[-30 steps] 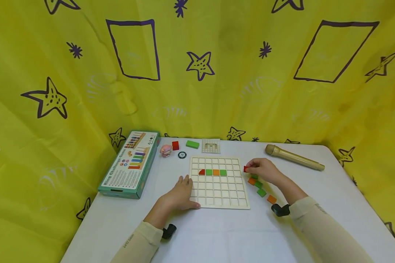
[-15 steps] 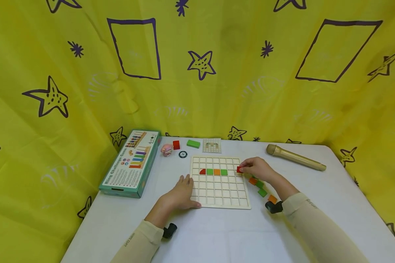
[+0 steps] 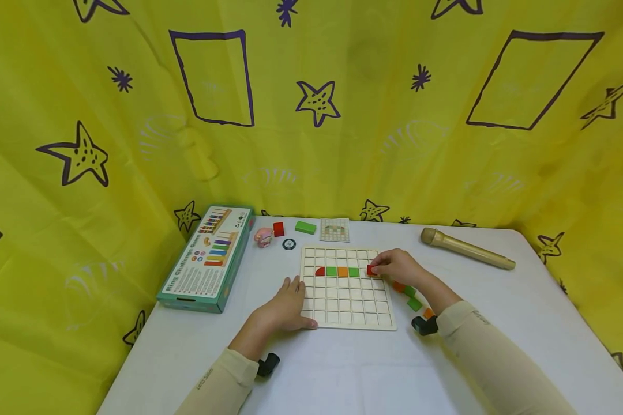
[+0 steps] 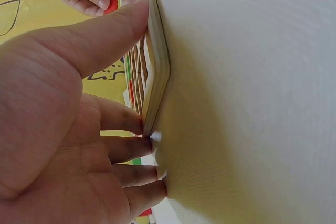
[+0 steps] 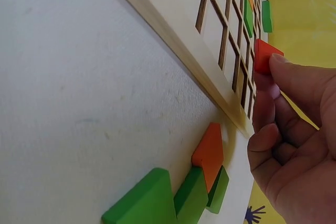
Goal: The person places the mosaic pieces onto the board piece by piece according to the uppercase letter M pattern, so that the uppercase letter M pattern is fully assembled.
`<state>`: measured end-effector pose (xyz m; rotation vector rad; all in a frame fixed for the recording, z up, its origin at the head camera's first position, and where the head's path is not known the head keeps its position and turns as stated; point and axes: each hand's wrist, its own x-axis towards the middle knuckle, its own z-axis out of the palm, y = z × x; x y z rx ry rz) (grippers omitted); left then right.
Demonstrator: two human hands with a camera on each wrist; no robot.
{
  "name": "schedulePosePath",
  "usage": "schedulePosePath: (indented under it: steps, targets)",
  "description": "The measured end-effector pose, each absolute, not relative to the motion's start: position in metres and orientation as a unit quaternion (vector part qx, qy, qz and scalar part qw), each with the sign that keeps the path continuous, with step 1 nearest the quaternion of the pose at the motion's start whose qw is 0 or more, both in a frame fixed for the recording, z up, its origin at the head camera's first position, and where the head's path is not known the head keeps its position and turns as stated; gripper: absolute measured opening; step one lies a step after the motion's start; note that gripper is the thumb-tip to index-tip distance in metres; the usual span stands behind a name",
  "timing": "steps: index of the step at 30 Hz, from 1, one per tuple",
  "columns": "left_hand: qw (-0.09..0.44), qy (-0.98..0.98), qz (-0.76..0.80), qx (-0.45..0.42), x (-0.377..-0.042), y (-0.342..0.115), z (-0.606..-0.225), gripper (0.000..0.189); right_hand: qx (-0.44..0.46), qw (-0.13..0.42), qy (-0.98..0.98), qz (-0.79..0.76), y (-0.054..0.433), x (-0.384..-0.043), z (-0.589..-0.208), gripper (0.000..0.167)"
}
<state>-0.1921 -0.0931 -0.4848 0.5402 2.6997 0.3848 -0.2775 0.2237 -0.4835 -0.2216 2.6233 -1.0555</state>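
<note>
Red and flat-sided, the small red block [image 3: 371,270] is over the right part of the grid board [image 3: 344,304], in line with the four set pieces and a little to the right of the last one, the green square [image 3: 353,272]; whether it touches the board I cannot tell. The right hand [image 3: 401,268] pinches it between thumb and fingers, while the left hand [image 3: 285,305] lies at the board's left side, thumb on its near edge and fingers stretched along the margin, not clenched. I would judge the block light, stiff and hardly fragile, probably painted wood and slightly slick, so opposite side faces are the place to take hold, leaving its underside free. The board looks thin, rigid and light enough to slide, best steadied by its rim. Compared with a second ago, the block has come in from beyond the board's right edge, and the right hand with it; the left hand and the set pieces look unchanged. Loose green [image 5: 144,203] and orange [image 5: 210,153] blocks lie just right of the board.
</note>
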Motion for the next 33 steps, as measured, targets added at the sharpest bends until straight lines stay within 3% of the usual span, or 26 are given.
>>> schedulePosePath:
  steps: [33]
  targets:
    - [0.175, 0.955, 0.139, 0.193, -0.19, -0.093, -0.483, 0.103, -0.1, 0.148, 0.928, -0.326, 0.2, -0.277, -0.484, 0.009]
